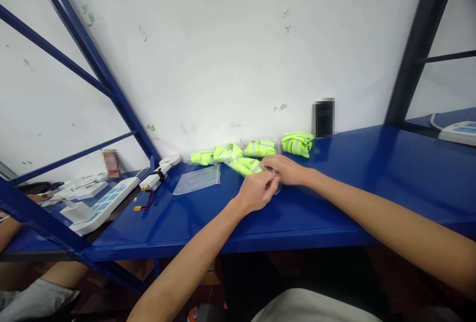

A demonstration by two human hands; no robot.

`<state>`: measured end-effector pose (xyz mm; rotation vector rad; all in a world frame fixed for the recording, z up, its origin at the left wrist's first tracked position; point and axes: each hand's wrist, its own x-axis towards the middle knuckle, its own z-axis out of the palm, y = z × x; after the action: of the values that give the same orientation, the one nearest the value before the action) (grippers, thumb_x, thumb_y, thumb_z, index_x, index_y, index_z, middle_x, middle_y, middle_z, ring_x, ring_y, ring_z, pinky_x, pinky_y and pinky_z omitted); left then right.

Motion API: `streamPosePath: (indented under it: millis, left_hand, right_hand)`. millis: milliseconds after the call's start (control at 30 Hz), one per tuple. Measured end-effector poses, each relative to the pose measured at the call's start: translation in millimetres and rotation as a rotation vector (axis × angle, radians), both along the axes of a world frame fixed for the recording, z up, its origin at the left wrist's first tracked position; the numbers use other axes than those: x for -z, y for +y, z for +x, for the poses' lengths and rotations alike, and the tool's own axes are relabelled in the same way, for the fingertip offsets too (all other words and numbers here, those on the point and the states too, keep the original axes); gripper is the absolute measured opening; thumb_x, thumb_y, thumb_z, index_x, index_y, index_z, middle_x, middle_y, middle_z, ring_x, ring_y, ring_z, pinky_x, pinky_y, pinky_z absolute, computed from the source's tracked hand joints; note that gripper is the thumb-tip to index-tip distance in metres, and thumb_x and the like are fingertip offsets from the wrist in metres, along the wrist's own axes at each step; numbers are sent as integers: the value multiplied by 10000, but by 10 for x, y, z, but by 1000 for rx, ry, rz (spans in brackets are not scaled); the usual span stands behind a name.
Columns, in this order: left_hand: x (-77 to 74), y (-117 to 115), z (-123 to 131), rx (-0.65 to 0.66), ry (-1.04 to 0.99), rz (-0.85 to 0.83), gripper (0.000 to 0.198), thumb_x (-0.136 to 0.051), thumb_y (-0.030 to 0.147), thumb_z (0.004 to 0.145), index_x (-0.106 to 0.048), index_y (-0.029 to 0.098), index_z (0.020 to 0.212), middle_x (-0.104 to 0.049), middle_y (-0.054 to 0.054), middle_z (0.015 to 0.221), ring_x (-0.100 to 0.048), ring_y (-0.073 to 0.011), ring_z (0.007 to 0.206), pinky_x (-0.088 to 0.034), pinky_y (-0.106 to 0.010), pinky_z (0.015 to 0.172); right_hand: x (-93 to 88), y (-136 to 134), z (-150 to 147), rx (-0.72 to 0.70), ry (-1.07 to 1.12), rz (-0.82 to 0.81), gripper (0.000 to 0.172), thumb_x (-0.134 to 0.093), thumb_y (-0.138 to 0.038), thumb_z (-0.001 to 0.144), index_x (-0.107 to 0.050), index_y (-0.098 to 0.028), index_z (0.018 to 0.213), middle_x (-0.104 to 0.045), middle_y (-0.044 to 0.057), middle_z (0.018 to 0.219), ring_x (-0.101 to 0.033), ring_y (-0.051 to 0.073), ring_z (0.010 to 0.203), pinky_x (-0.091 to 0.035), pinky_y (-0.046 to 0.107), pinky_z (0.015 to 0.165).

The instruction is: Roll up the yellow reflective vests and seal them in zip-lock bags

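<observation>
White power strip [107,208]; white handheld fan [171,161]; flat clear plastic bag [197,181] on blue tabletop [186,225]; fluorescent-yellow reflective bundle [244,166] on tabletop before similar bundles [261,148]; left hand [256,192], fingers curled nearly closed, pinching bundle's clear wrapper [277,189]; right hand [285,169] touching it, fingers bent, grip hidden, cannot tell; black upright object [324,118] against wall [241,54]

The left hand [256,192] and right hand [285,169] hide one end of a neon-yellow bundle [245,166], pixelation obscures a dark object [323,118], and the right edge crops a power strip [459,133].
</observation>
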<state>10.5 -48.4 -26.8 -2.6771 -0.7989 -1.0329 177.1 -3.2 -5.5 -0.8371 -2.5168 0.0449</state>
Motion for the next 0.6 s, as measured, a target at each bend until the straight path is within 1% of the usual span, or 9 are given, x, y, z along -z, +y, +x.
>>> streamPosePath:
  millis: [100, 200, 233, 300, 367, 400, 467, 533, 600]
  left_hand:
    - [-59, -104, 34, 78, 72, 133, 354, -398, 318, 924, -480, 196, 602, -517, 4, 523, -448, -112, 487, -318, -272, 507]
    - [-296, -88, 39, 85, 44, 219, 361, -388, 339, 902, -482, 199, 582, -519, -6, 511, -450, -120, 485, -320, -280, 520]
    - [-410, -34, 27, 35, 11, 199, 366, -371, 335, 908, -492, 197, 592, -532, -12, 527, -463, -123, 499, -334, -279, 538]
    - [-637, 139, -14, -132, -36, 80, 388, -330, 343, 937, -531, 192, 642, -562, -19, 574, -497, -132, 537, -357, -275, 570]
    - [-778, 353, -63, -258, -33, -48, 427, -250, 364, 974, -585, 194, 772, -621, -29, 677, -558, -156, 630, -395, -282, 636]
    - [-795, 449, -83, -276, 4, -110, 442, -218, 373, 983, -604, 200, 857, -658, -39, 773, -594, -173, 721, -416, -291, 691]
    - [-720, 580, -104, -272, 130, -244, 470, -191, 430, 987, -608, 216, 1014, -686, -59, 968, -621, -210, 888, -437, -316, 779]
    - [-557, 614, -95, -268, 232, -397, 533, -156, 516, 977, -572, 240, 1164, -681, -71, 1076, -632, -235, 958, -448, -336, 813]
    - [-395, 581, -62, -349, 283, -489, 616, -131, 604, 949, -510, 251, 1281, -684, -96, 1088, -648, -270, 961, -459, -365, 807]
  right_hand:
    - [19, -5, 43, -102, 47, -31, 81, -456, -112, 784, -501, -179, 796, -508, 18, 779, -419, 140, 662, -287, 246, 590]
    - [66, 57, 36, -149, 144, -28, 127, -486, -116, 778, -549, -169, 874, -546, 48, 859, -471, 161, 731, -363, 261, 649]
    - [88, 92, 31, -165, 192, -34, 148, -501, -109, 760, -566, -165, 880, -564, 54, 873, -490, 169, 753, -387, 272, 674]
    - [133, 172, 27, -154, 315, -79, 172, -501, -87, 730, -599, -158, 852, -594, 58, 874, -530, 175, 770, -427, 289, 709]
    - [171, 251, 35, -83, 464, -139, 177, -488, -75, 714, -629, -155, 784, -614, 58, 859, -570, 173, 767, -458, 293, 717]
    - [186, 286, 42, -47, 534, -163, 174, -491, -79, 709, -642, -154, 751, -625, 61, 856, -588, 175, 775, -472, 294, 720]
    - [205, 343, 59, -5, 644, -190, 166, -512, -100, 703, -669, -152, 718, -652, 70, 863, -618, 188, 808, -492, 304, 743]
    - [210, 384, 74, -6, 675, -225, 175, -525, -119, 701, -696, -151, 721, -682, 74, 864, -637, 197, 821, -503, 318, 770]
    - [201, 412, 84, -21, 650, -294, 193, -529, -123, 690, -717, -147, 726, -705, 69, 832, -651, 197, 795, -510, 327, 783]
